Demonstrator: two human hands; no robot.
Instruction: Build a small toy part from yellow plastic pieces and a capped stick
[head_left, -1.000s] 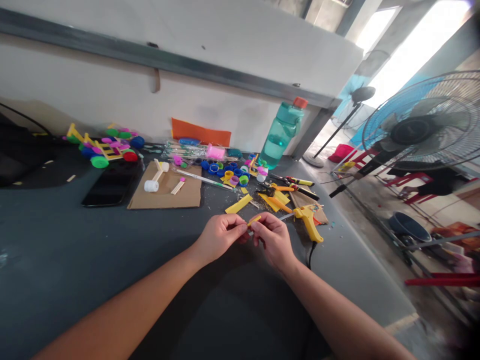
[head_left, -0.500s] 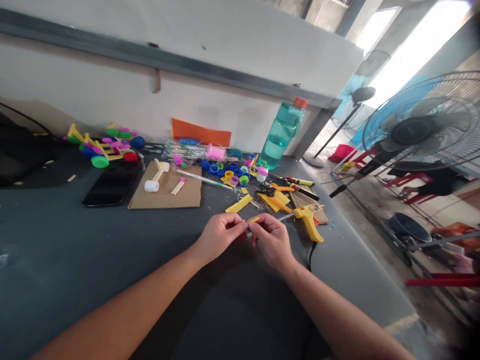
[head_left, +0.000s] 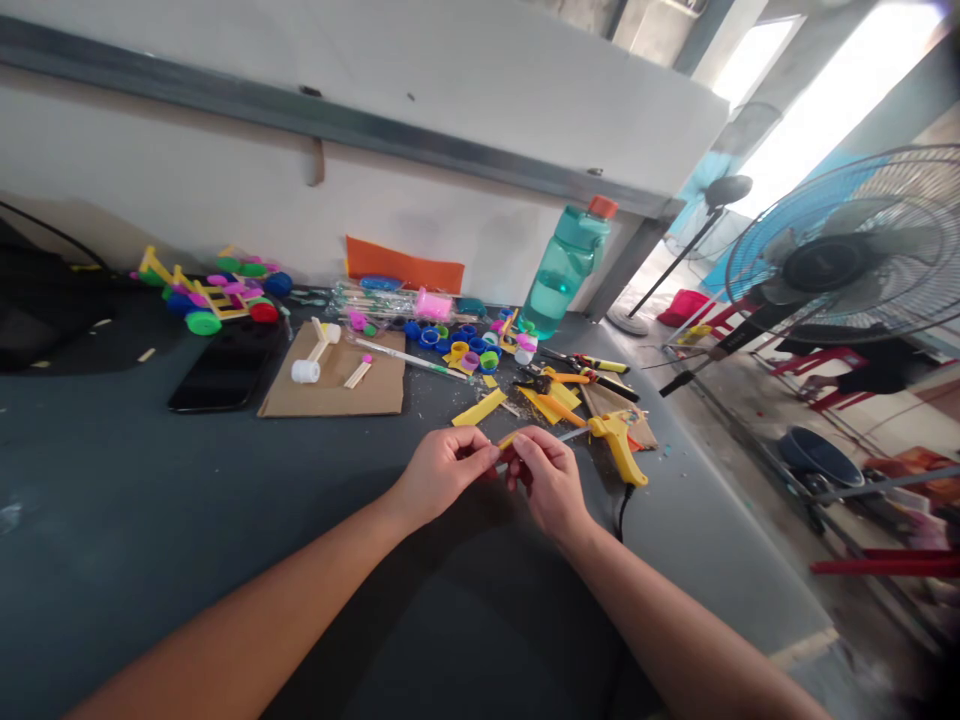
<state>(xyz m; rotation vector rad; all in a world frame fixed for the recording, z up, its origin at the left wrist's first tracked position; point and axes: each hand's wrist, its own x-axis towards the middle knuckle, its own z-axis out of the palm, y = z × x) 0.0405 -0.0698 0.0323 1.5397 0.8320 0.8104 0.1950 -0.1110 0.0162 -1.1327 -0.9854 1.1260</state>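
Note:
My left hand [head_left: 444, 472] and my right hand [head_left: 549, 478] meet at the fingertips over the dark table. A small yellow strip [head_left: 508, 440] is pinched in my right hand, mostly covered by the thumb and fingers. My left thumb and fingers are pinched at its left end; what exactly lies between them is too small to tell. To the right of my right hand lies a yellow glue gun [head_left: 619, 446]. Just beyond my fingers is a flat yellow piece [head_left: 479, 407].
A cardboard sheet [head_left: 330, 400] carries sticks and white caps beside a black phone [head_left: 225, 368]. Behind are coloured bottle caps [head_left: 469, 345], a teal bottle [head_left: 559, 270] and small toy cars [head_left: 217, 295]. Pliers [head_left: 562, 378] lie right; a fan [head_left: 832, 260] stands past the table edge.
My right thumb and fingers have shifted slightly over the yellow strip, so less of it shows. My left hand stays nearly in place.

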